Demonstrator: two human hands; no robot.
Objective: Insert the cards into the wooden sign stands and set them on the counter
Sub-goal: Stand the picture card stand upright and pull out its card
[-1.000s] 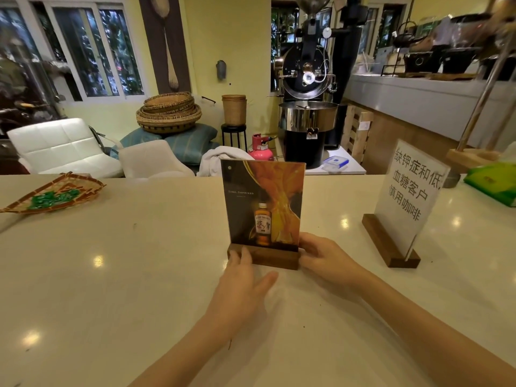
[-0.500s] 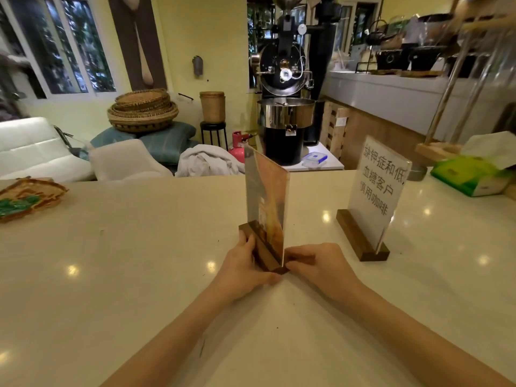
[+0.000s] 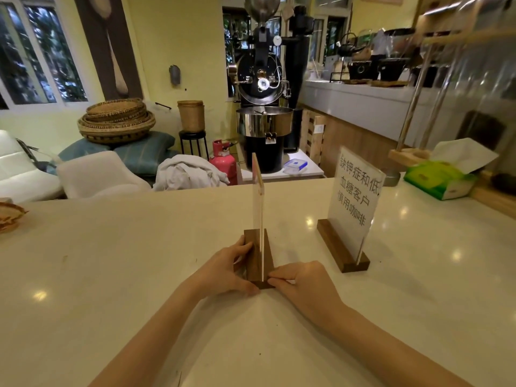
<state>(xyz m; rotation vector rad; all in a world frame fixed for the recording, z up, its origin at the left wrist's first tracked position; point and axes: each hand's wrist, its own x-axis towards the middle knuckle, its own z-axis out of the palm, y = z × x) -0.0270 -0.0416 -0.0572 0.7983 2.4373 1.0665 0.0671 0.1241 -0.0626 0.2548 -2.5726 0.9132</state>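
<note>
Head: hands (image 3: pixel 268 277) around edge-on stand (image 3: pixel 258 258)

The card (image 3: pixel 257 196) stands edge-on to the camera, so its printed faces cannot be seen. The left hand (image 3: pixel 223 270) covers the left side of the wooden stand (image 3: pixel 255 258); the right hand (image 3: pixel 303 283) hides its near right corner. Whether either grip presses the wood or merely rests against it cannot be told. The woven tray (image 3: pixel 9 216) is cut off by the left edge. The second card (image 3: pixel 354 199) hides the slot of its wooden base (image 3: pixel 339 250). The rack (image 3: pixel 446 65) at upper right is blurred. Both forearms run out of the bottom edge.
</note>
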